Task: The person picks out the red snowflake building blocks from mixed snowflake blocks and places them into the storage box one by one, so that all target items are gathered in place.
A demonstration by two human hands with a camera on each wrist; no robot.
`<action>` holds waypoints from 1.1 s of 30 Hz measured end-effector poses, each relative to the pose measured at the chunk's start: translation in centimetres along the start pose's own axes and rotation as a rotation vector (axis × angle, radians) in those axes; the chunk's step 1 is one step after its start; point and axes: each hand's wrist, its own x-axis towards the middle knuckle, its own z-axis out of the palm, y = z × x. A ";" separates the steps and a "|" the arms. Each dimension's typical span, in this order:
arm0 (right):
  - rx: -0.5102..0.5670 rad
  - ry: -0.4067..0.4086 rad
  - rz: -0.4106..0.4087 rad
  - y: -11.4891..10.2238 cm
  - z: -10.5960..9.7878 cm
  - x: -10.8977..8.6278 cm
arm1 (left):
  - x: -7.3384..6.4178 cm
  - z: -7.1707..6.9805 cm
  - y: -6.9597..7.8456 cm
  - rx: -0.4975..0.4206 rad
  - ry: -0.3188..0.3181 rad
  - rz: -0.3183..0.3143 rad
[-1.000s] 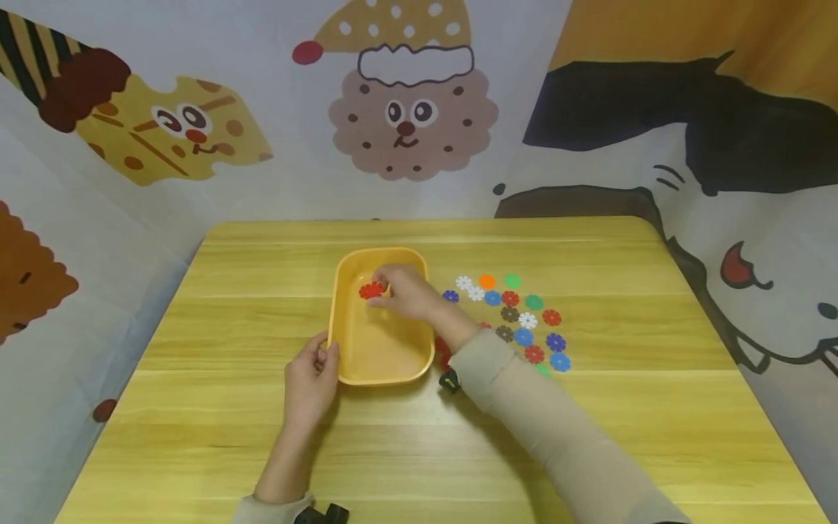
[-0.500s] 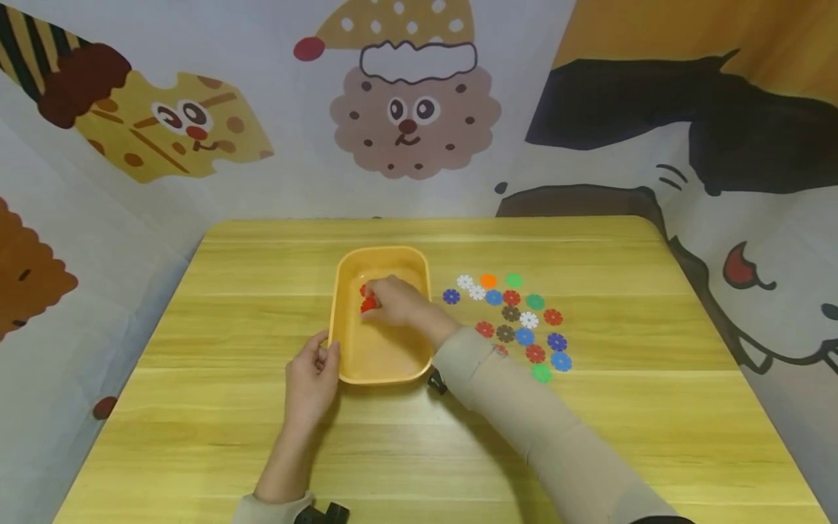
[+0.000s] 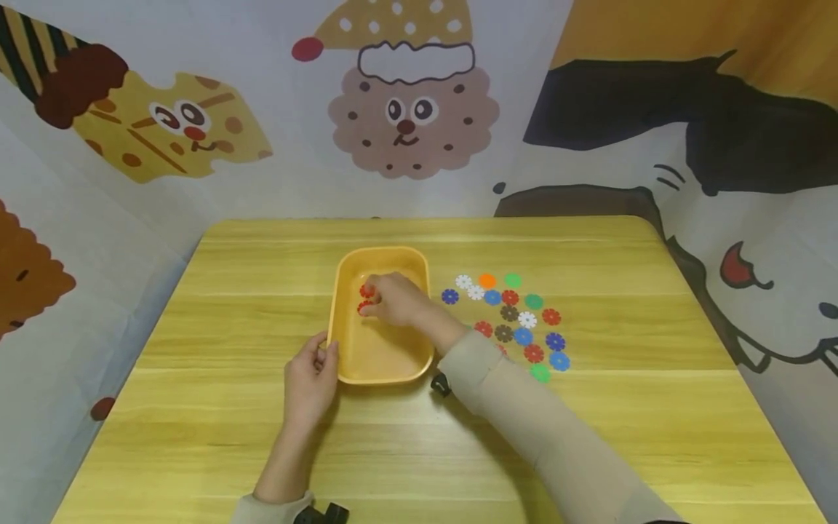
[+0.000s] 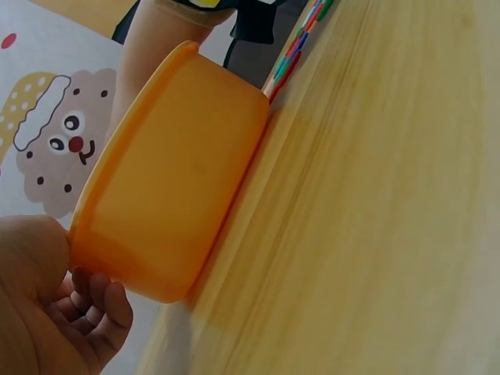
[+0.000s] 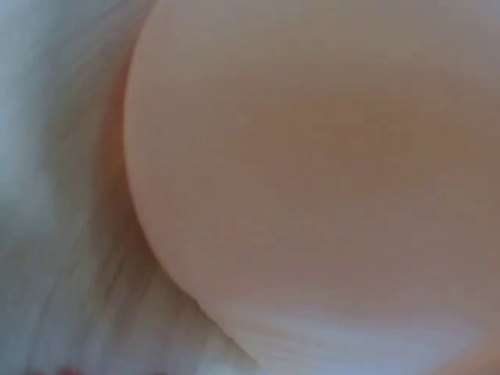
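The left hand grips the left rim of a yellow-orange plastic tray, thumb on the near-left side. In the left wrist view, this hand holds the rim of the tray, with fingers curled beneath it. Inside the tray, the right hand reaches down and pinches a red notched plastic disc between thumb and fingers. Just beyond lies another red disc, partly covered by the fingertips. The right wrist view is filled by blurred skin, so its fingers are hidden there.
Right of the tray, several notched discs lie flat on the wooden table: white, blue, green, brown, orange and red. The right forearm sleeve hides some nearby. A cartoon-printed cloth hangs behind.
The right hand has moved slightly nearer and lower in the tray, bringing one red disc close to the other. Both discs now show separately. The left hand keeps its hold on the tray.
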 end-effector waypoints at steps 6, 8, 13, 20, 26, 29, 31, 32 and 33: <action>0.045 0.057 -0.057 0.1 -1.2 -1.3 | 0.0 0.0 0.1 0.008 0.011 -0.011; 0.054 0.071 -0.066 0.2 -1.6 -1.9 | 0.0 0.0 0.2 0.009 0.012 -0.009; 0.065 0.106 -0.074 0.5 -2.2 -3.1 | -0.1 0.0 0.3 0.011 0.022 0.002; 0.048 0.175 -0.114 1.2 -2.9 -4.8 | -0.1 0.1 0.3 0.011 0.020 -0.011; 0.050 0.233 -0.144 2.2 -3.3 -6.2 | 0.0 0.1 0.2 0.015 0.018 -0.015; 0.065 0.258 -0.165 2.9 -3.4 -6.8 | 0.0 0.1 0.2 0.013 0.016 -0.016; 0.075 0.282 -0.182 3.4 -3.5 -7.2 | -0.1 0.2 0.2 0.011 0.017 -0.017; 0.079 0.296 -0.188 3.7 -3.5 -7.4 | -0.1 0.2 0.2 0.011 0.017 -0.016; 0.083 0.312 -0.194 4.0 -3.5 -7.5 | -0.1 0.2 0.2 0.010 0.017 -0.017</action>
